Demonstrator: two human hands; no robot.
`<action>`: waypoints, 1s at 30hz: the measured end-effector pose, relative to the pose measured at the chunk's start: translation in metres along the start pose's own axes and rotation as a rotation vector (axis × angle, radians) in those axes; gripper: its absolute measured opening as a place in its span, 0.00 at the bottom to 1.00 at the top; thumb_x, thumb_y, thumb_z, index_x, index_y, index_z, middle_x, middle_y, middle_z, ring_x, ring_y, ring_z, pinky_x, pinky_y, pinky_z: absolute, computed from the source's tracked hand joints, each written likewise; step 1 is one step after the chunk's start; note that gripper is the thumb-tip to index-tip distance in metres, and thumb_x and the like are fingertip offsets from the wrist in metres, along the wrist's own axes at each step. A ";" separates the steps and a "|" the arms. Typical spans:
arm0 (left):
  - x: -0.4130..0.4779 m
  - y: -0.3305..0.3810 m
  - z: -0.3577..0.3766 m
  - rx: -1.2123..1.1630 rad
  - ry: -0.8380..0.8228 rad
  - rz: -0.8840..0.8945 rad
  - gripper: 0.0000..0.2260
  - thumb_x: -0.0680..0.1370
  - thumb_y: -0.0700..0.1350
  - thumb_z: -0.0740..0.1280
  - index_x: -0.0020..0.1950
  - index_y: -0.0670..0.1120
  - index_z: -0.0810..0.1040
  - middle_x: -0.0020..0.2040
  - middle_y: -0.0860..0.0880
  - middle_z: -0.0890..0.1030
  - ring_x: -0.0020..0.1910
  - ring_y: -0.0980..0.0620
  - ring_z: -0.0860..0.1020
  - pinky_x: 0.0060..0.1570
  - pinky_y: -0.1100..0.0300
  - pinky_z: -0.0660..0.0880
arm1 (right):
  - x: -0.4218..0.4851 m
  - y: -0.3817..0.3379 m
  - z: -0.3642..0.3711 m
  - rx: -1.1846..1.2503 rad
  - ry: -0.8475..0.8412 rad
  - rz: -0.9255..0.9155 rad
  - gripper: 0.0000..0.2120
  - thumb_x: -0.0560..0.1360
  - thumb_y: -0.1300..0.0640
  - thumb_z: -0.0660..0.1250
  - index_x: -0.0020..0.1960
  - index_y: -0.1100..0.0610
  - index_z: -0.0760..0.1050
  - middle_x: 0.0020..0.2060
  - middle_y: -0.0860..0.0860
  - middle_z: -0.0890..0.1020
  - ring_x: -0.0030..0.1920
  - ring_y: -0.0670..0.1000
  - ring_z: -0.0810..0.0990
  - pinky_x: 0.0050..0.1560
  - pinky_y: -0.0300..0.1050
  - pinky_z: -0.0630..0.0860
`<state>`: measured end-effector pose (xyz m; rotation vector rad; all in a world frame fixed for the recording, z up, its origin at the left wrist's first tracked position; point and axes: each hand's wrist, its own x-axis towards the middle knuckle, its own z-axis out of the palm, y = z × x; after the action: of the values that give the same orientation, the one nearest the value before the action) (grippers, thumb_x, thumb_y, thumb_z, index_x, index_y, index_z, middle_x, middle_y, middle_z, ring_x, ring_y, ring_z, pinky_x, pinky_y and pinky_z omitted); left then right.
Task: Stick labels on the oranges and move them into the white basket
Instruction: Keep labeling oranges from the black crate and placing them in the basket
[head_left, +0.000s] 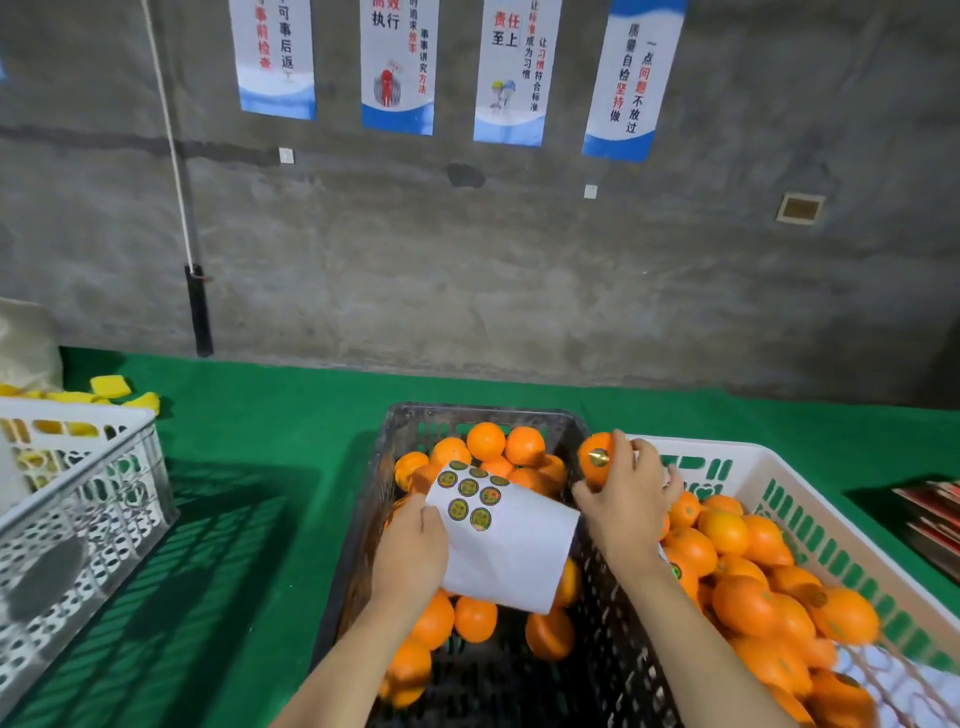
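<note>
My right hand (626, 506) grips an orange (595, 457) with a round label on its face, held over the wall between the two crates. In my left hand (413, 551) is a curled white label sheet (511, 545) carrying several round stickers, above the black crate (400, 436). Loose unlabelled oranges (485, 441) lie in the black crate. To the right, the white basket (748, 467) with green slots holds a heap of oranges (748, 603).
A second white perforated crate (88, 499) with yellow sponge-like pieces stands at the left on the green table cover (260, 467). A stack of red printed items (935, 519) lies at the far right. A grey concrete wall with posters rises behind the table.
</note>
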<state>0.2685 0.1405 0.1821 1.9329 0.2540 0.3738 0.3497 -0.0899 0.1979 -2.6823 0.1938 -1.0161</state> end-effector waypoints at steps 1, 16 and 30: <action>-0.002 0.000 -0.001 -0.009 0.012 -0.002 0.16 0.83 0.41 0.55 0.35 0.50 0.66 0.33 0.52 0.70 0.34 0.50 0.69 0.33 0.55 0.62 | 0.000 0.007 -0.005 -0.009 -0.005 0.050 0.35 0.64 0.52 0.78 0.69 0.58 0.71 0.60 0.58 0.75 0.61 0.62 0.73 0.69 0.63 0.59; -0.014 0.004 -0.005 0.081 0.076 0.082 0.19 0.84 0.56 0.49 0.44 0.51 0.76 0.43 0.54 0.81 0.46 0.46 0.79 0.51 0.48 0.76 | -0.008 0.013 -0.016 -0.012 -0.159 0.337 0.21 0.76 0.55 0.68 0.67 0.57 0.73 0.67 0.60 0.74 0.71 0.63 0.65 0.69 0.60 0.60; -0.006 0.006 -0.006 0.156 0.160 0.256 0.15 0.84 0.54 0.54 0.42 0.49 0.72 0.36 0.50 0.76 0.37 0.51 0.76 0.38 0.49 0.72 | -0.030 -0.034 -0.006 0.872 -0.194 0.379 0.24 0.84 0.42 0.51 0.42 0.51 0.79 0.36 0.50 0.83 0.44 0.54 0.82 0.49 0.55 0.77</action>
<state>0.2603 0.1410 0.1888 2.0973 0.1419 0.6978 0.3245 -0.0518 0.1939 -1.8337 0.1605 -0.5321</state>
